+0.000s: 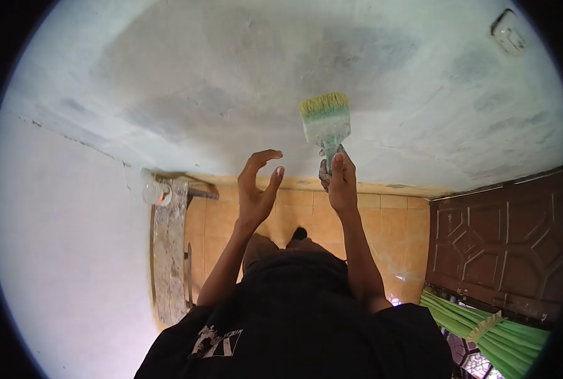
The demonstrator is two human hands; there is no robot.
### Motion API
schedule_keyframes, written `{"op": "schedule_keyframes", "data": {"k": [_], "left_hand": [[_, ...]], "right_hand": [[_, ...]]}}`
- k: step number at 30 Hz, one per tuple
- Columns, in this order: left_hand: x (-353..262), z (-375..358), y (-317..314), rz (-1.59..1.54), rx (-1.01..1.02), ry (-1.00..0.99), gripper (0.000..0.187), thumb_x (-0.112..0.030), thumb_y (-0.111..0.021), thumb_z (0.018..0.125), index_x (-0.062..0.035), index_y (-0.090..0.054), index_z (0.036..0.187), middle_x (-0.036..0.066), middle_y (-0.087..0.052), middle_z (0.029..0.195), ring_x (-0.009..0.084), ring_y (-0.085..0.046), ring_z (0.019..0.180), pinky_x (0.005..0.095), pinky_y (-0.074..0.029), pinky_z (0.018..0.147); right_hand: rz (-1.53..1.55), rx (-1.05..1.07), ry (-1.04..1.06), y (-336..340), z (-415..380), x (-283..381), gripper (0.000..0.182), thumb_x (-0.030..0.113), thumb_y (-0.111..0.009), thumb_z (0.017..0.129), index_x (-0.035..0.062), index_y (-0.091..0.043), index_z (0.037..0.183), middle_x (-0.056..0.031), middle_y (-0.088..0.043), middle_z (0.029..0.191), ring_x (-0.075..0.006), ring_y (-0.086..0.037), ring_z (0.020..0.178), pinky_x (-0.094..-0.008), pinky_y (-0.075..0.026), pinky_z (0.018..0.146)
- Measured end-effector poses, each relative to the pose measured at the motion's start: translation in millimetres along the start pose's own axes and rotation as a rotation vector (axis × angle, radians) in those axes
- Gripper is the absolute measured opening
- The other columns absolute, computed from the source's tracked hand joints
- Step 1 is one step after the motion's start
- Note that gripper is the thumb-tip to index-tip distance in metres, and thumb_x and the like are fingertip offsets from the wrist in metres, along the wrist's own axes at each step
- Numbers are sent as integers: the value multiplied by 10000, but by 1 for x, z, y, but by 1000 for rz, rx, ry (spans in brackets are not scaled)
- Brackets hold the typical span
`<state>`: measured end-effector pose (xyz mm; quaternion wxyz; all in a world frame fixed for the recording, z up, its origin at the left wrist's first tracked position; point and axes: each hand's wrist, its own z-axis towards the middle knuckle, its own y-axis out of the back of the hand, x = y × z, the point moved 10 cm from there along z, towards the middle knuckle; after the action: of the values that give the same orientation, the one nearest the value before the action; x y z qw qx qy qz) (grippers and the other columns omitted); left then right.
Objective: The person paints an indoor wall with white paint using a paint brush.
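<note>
My right hand (pixel 339 183) is raised and shut on the handle of a wide paintbrush (pixel 327 120). The brush has pale yellow-green bristles and a paint-smeared ferrule, and its bristles point up against the pale grey-white painted surface (pixel 243 82). My left hand (pixel 258 186) is raised beside it, about a hand's width to the left. Its fingers are apart and curled, holding nothing and touching nothing. Both forearms reach out from my black shirt (pixel 294 322) at the bottom of the view.
A white wall (pixel 60 252) fills the left. A bare light bulb (pixel 154 191) sits by a paint-stained wooden plank (pixel 167 252). Orange tiles (pixel 300 215) lie beyond my hands. A carved brown door (pixel 502 240) and green curtain (pixel 496 335) are at the right.
</note>
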<state>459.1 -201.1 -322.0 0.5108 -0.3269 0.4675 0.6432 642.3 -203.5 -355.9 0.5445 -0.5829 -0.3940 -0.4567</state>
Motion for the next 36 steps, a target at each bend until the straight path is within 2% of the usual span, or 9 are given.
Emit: {"op": "schedule_keyframes", "data": {"k": [1, 4, 10, 19, 28, 34, 36], "left_hand": [[11, -8, 8, -8, 2, 50, 212, -65, -624, 875, -39, -622, 1085, 98, -652, 1116, 237, -596, 1074, 378, -445, 929], [28, -29, 35, -2, -30, 73, 207, -95, -610, 896, -37, -620, 1094, 84, -656, 1113, 227, -600, 1078, 387, -449, 933], [59, -65, 87, 1, -98, 233, 213, -100, -616, 898, -37, -619, 1101, 83, -657, 1114, 229, -609, 1072, 386, -450, 935], [78, -111, 211, 44, -235, 296, 223, -92, -627, 888, -40, -615, 1105, 84, -648, 1126, 226, -606, 1077, 384, -457, 928], [114, -170, 341, 27, -347, 397, 218, -121, -612, 906, -44, -613, 1109, 76, -647, 1132, 213, -603, 1081, 389, -453, 941], [127, -205, 401, 49, -382, 397, 221, -155, -604, 923, -50, -617, 1117, 66, -648, 1141, 209, -599, 1096, 387, -446, 952], [135, -216, 417, 40, -402, 416, 220, -162, -601, 928, -50, -619, 1117, 65, -648, 1143, 208, -598, 1101, 386, -445, 953]], "right_hand": [[16, 12, -12, -8, -1, -5, 365, 422, -364, 1041, 82, -474, 1117, 56, -382, 642, -14, -283, 490, -177, -219, 423], [36, 49, -96, -32, -5, -18, 260, 359, -382, 1042, 115, -428, 1119, 52, -397, 663, -10, -296, 508, -175, -218, 427], [-3, 188, -168, -96, -16, -44, 157, 284, -425, 1027, 135, -382, 1054, 54, -388, 660, -10, -294, 510, -170, -218, 432], [-26, 377, -265, -229, -48, -88, 137, 253, -432, 1024, 136, -386, 1079, 55, -394, 713, -2, -319, 547, -153, -228, 451], [-39, 475, -355, -353, -94, -135, 117, 240, -432, 1017, 145, -387, 1070, 71, -369, 686, -2, -312, 540, -164, -213, 443], [-56, 513, -466, -405, -139, -184, 184, 238, -440, 1016, 135, -413, 1165, 69, -372, 703, -4, -319, 546, -163, -214, 447], [-77, 538, -499, -422, -150, -193, 164, 211, -429, 1010, 98, -408, 1127, 42, -391, 671, -31, -335, 527, -196, -252, 452]]}}
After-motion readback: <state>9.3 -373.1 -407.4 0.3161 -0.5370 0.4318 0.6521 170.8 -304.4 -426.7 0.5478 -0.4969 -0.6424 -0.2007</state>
